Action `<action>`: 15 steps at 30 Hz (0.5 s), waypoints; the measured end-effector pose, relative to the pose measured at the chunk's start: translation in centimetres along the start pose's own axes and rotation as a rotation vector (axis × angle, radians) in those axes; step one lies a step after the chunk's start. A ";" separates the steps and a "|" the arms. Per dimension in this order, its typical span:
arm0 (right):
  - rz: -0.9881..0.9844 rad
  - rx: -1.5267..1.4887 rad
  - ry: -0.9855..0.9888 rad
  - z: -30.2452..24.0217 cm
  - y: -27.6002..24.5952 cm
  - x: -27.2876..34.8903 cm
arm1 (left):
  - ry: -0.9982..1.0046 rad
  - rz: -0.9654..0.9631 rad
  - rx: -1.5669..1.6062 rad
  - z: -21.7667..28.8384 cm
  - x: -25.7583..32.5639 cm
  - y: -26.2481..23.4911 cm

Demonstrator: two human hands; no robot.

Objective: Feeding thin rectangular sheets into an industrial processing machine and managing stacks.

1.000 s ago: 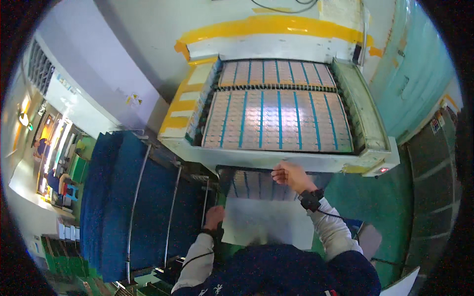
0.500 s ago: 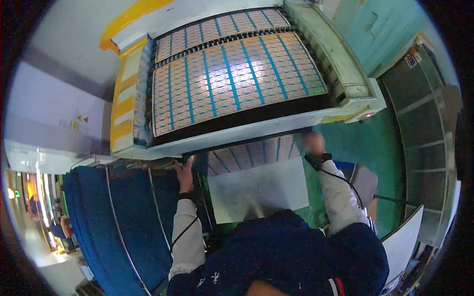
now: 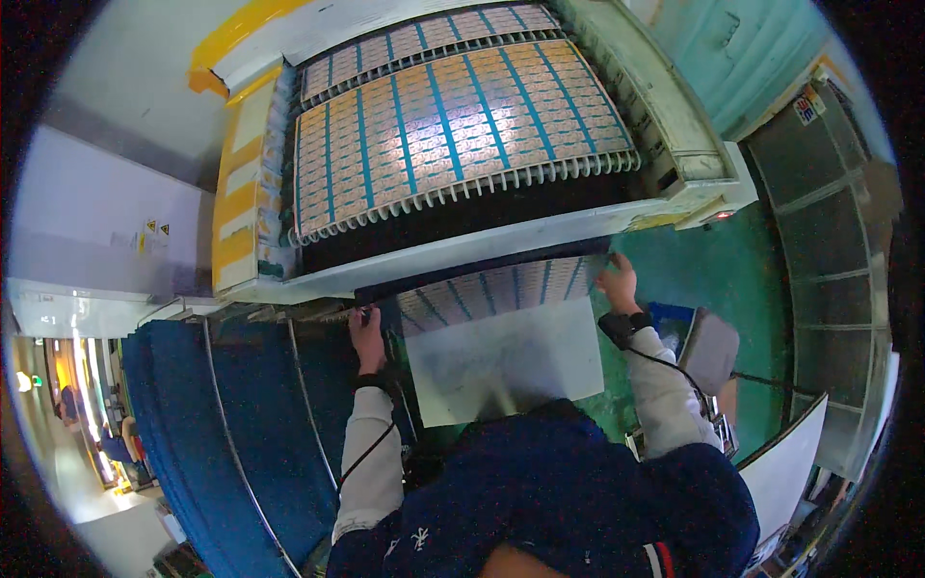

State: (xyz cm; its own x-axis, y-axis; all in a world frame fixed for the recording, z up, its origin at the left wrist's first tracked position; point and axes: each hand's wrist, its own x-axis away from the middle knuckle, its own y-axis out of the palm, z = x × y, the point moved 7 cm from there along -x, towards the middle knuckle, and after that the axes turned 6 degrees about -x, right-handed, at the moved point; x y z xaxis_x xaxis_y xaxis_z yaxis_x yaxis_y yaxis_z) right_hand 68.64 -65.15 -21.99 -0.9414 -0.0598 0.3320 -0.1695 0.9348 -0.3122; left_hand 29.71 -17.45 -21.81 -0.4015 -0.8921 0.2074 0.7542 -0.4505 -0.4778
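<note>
A pile of large sheets (image 3: 501, 361) lies in front of me below the machine's front edge. Its far part shows rows of small printed labels with blue stripes, and its near part is plain grey-white. My left hand (image 3: 366, 332) is at the pile's far left corner, its fingers curled against a dark bar there; what it grips is unclear. My right hand (image 3: 617, 284) pinches the pile's far right corner. Both wrists wear dark bands with thin cables.
Above the pile a yellow and white machine (image 3: 241, 222) carries large printed sheets (image 3: 453, 125) on its slanted bed. Blue stacked sheets with metal rails (image 3: 222, 414) stand to my left. The floor (image 3: 732, 270) on the right is green, with a grey box (image 3: 713, 352) and a white board (image 3: 785, 467).
My right hand has dropped from the machine's front edge to the pile's far right corner. My left hand has risen to the far left corner. My head has turned, so the machine sits tilted.
</note>
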 end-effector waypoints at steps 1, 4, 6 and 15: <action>0.008 -0.005 0.060 -1.1 -1.3 1.8 | -0.112 0.061 0.083 0.1 0.6 -0.3; -0.007 0.129 0.078 -2.5 -3.3 4.0 | -0.168 0.113 0.001 -1.9 2.8 -3.0; -0.126 0.493 -0.099 -3.8 -4.4 5.0 | -0.205 0.107 0.007 -4.2 4.2 -4.5; -0.553 1.181 -0.381 -11.7 2.4 15.5 | -0.223 0.144 -0.148 -0.5 11.4 -8.7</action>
State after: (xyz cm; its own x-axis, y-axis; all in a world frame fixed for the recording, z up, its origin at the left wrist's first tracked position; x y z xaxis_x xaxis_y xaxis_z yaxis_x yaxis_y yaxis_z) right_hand 57.04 -59.75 -7.21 -0.6581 -0.5983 0.4571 -0.5138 -0.0869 -0.8535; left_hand 18.30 -23.65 -15.74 -0.1597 -0.9397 0.3025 0.7046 -0.3231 -0.6318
